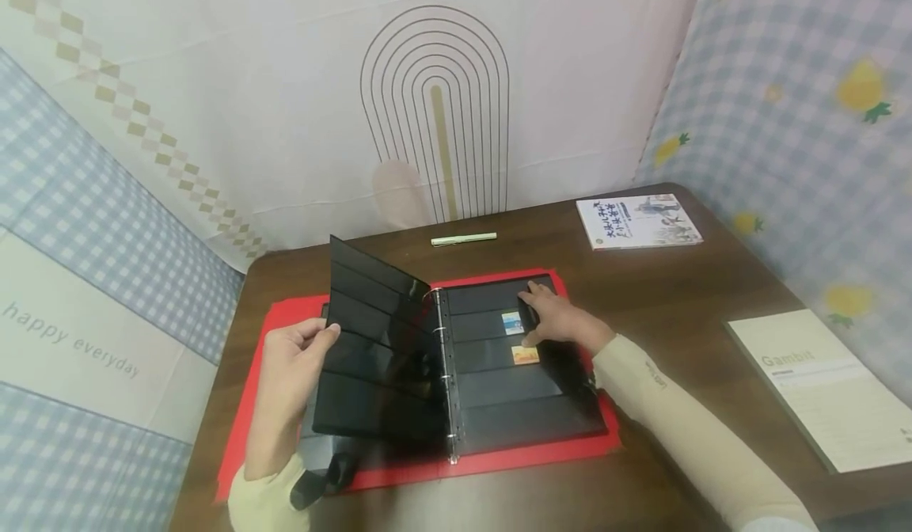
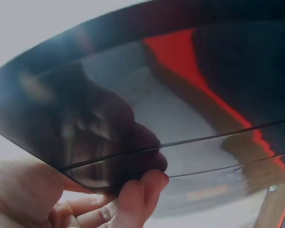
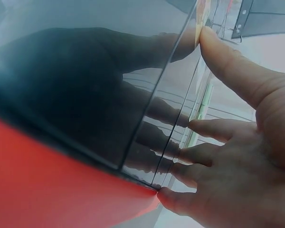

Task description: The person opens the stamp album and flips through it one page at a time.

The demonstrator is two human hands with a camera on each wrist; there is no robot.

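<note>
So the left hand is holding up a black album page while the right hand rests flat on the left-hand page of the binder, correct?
Not quite. The left hand does hold up the black album page, but the right hand rests flat on the right-hand page of the binder, beside the two stamps. The head view shows it.

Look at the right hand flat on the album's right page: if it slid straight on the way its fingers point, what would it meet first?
The right hand points up-left across the right page. It would probably meet the binder rings first, passing above the blue stamp; depth is unclear.
</note>
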